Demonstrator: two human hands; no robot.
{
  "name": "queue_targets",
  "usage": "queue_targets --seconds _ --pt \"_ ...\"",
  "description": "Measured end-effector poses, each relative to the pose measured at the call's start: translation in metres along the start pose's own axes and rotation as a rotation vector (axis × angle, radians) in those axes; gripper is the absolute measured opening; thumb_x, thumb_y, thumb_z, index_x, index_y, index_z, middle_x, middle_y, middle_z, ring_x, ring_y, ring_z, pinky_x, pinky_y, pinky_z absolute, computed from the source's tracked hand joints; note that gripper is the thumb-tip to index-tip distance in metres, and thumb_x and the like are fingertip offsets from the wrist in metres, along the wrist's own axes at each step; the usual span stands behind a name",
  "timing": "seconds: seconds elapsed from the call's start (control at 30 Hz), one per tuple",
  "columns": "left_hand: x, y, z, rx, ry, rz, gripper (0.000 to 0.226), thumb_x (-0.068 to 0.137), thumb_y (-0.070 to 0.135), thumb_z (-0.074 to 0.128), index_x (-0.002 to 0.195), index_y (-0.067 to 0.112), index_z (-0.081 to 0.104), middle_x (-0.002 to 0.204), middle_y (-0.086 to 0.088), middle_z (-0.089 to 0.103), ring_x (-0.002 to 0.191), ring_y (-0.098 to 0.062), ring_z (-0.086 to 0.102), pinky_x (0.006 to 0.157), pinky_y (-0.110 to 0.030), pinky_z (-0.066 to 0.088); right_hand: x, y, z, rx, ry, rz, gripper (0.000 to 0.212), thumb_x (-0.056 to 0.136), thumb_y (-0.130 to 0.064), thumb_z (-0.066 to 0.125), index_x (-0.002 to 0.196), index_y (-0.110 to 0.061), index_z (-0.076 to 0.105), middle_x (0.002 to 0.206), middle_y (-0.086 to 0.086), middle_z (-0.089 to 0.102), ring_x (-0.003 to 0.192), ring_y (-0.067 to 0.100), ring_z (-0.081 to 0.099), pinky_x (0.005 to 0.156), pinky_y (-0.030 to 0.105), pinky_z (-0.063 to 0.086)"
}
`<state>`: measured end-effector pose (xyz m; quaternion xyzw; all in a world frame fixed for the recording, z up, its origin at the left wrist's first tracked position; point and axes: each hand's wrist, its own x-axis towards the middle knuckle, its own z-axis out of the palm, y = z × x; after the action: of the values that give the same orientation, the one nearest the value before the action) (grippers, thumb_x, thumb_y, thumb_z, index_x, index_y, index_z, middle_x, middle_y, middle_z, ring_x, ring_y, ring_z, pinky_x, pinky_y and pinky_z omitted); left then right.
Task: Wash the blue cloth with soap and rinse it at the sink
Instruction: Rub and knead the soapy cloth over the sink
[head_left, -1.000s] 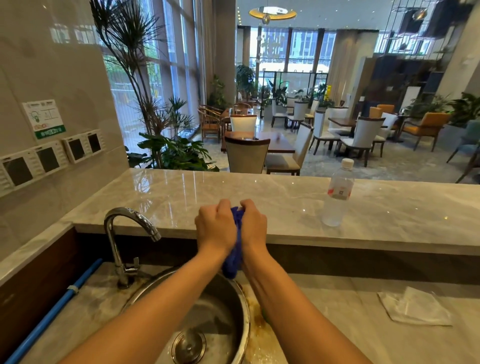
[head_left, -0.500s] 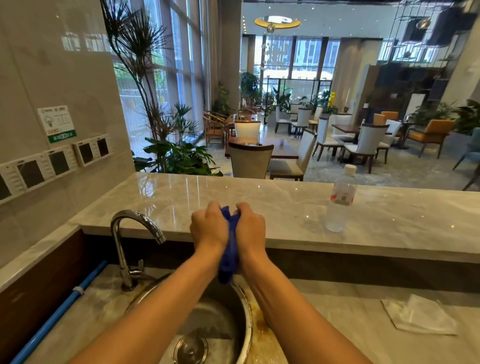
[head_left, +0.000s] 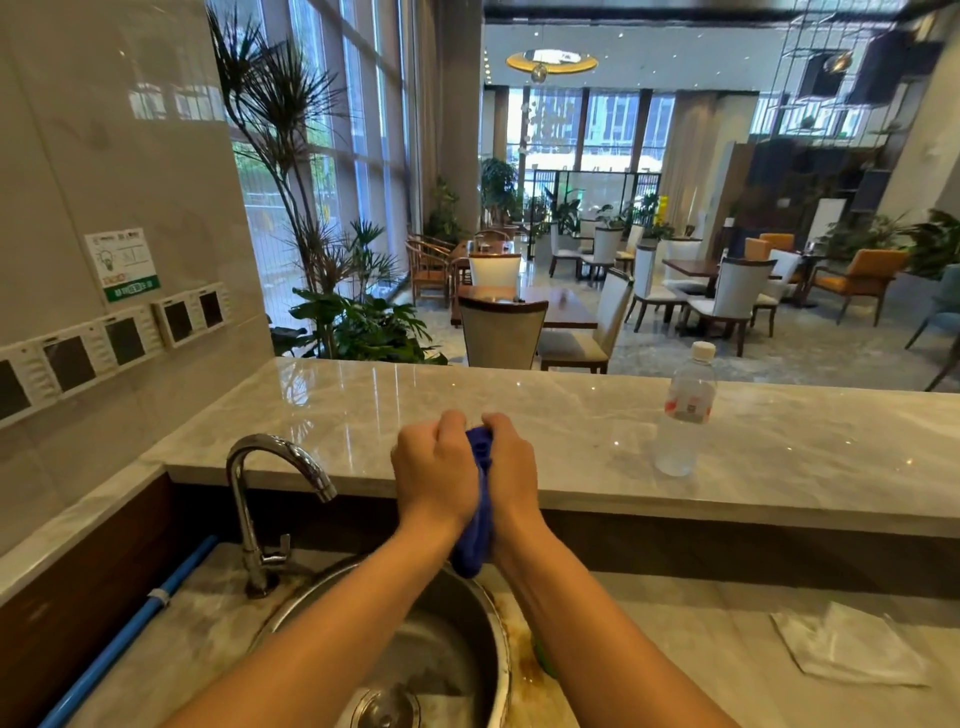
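The blue cloth (head_left: 479, 525) is bunched between my two fists above the far rim of the round steel sink (head_left: 488, 618). My left hand (head_left: 434, 470) and my right hand (head_left: 511, 473) press together, both shut on the cloth, whose lower end hangs out below my wrists. Only a strip of blue shows between the knuckles. The chrome tap (head_left: 260, 488) stands left of the sink, with no water visible from its spout. A small green thing (head_left: 540, 657) peeks out under my right forearm at the sink's right rim; I cannot tell what it is.
A clear plastic bottle (head_left: 685, 410) stands on the raised marble ledge (head_left: 571, 415) to the right. A crumpled white sheet (head_left: 852, 644) lies on the lower counter at right. A blue pipe (head_left: 130, 629) runs along the left. The tiled wall with switch panels (head_left: 124, 340) is on the left.
My hands have stayed clamped on the cloth and shifted slightly, with the knuckles turning against each other. The camera view has moved a little.
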<state>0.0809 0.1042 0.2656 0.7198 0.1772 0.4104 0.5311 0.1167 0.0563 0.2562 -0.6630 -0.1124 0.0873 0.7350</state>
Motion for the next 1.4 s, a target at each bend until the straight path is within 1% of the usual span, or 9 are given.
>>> queue_targets --seconds 0.07,0.2,0.37,0.53,0.7,0.9,1.1,1.27,1.4 --pt "0.020 0.002 -0.010 0.027 0.057 0.010 0.049 0.091 0.017 0.045 0.043 0.016 0.038 0.041 0.001 0.035 0.038 -0.007 0.030 0.043 -0.027 0.025 -0.017 0.002 0.009 0.043 -0.036 0.001 0.042 0.101 -0.032 0.042 0.066 -0.018 0.061 0.068 0.007 0.060 0.070 0.022 0.055 0.071 0.037 0.044" --pt "0.027 0.007 -0.010 -0.032 0.205 -0.176 0.044 0.092 0.015 0.043 0.048 0.013 0.042 0.048 -0.003 0.040 0.047 -0.018 0.035 0.050 -0.033 0.026 -0.017 -0.007 0.016 0.052 -0.059 -0.041 0.048 0.103 -0.040 0.040 0.063 -0.021 0.058 0.062 0.000 0.058 0.063 0.013 0.054 0.070 0.035 0.043" --pt "-0.005 0.008 -0.002 -0.003 0.068 -0.030 0.050 0.093 0.014 0.044 0.043 0.017 0.039 0.040 0.005 0.037 0.035 -0.007 0.034 0.040 -0.022 0.027 0.001 -0.015 0.012 0.055 0.059 0.018 0.049 0.102 -0.034 0.041 0.055 -0.020 0.042 0.053 0.001 0.042 0.053 0.015 0.039 0.067 0.038 0.036" --pt "0.030 0.008 -0.014 -0.117 0.198 -0.303 0.042 0.091 0.016 0.044 0.049 0.014 0.041 0.050 -0.002 0.042 0.050 -0.018 0.035 0.049 -0.033 0.026 -0.024 -0.009 0.021 0.032 0.050 -0.096 0.045 0.098 -0.032 0.048 0.055 -0.018 0.050 0.054 0.002 0.048 0.057 0.021 0.044 0.061 0.036 0.037" --pt "-0.012 0.015 -0.005 -0.099 0.016 -0.046 0.050 0.093 0.012 0.044 0.044 0.019 0.038 0.032 0.008 0.035 0.033 -0.005 0.033 0.038 -0.016 0.025 0.008 -0.022 0.009 -0.070 0.101 -0.075 0.036 0.099 -0.025 0.046 0.063 -0.025 0.046 0.062 0.001 0.049 0.064 0.019 0.047 0.073 0.042 0.043" --pt "0.025 0.014 -0.013 -0.149 0.222 -0.251 0.043 0.091 0.015 0.044 0.049 0.014 0.037 0.048 -0.002 0.037 0.047 -0.015 0.031 0.049 -0.031 0.025 -0.012 -0.012 0.017 -0.047 0.078 -0.130 0.055 0.095 -0.028 0.052 0.040 -0.022 0.044 0.043 -0.004 0.043 0.049 0.016 0.039 0.060 0.039 0.034" --pt "-0.006 0.014 -0.001 -0.037 0.019 -0.006 0.051 0.093 0.014 0.046 0.043 0.019 0.041 0.036 0.008 0.036 0.032 -0.005 0.035 0.037 -0.015 0.025 0.010 -0.013 0.009 -0.078 0.082 -0.065 0.037 0.102 -0.026 0.041 0.066 -0.021 0.047 0.063 0.001 0.050 0.064 0.017 0.048 0.076 0.042 0.042" --pt "0.031 0.015 -0.006 -0.010 0.189 -0.063 0.050 0.092 0.015 0.047 0.044 0.014 0.034 0.043 -0.001 0.034 0.040 -0.012 0.029 0.044 -0.029 0.022 -0.007 -0.008 0.025 0.127 0.079 -0.049 0.029 0.090 -0.037 0.049 0.069 -0.022 0.062 0.075 0.007 0.059 0.075 0.021 0.054 0.070 0.041 0.042" --pt "0.040 0.003 -0.006 -0.087 0.203 -0.320 0.042 0.091 0.018 0.046 0.050 0.010 0.043 0.052 -0.005 0.045 0.050 -0.019 0.039 0.049 -0.033 0.029 -0.013 -0.008 0.023 0.144 0.155 -0.101 0.041 0.095 -0.029 0.052 0.056 -0.016 0.050 0.057 0.005 0.049 0.061 0.019 0.047 0.061 0.035 0.040"
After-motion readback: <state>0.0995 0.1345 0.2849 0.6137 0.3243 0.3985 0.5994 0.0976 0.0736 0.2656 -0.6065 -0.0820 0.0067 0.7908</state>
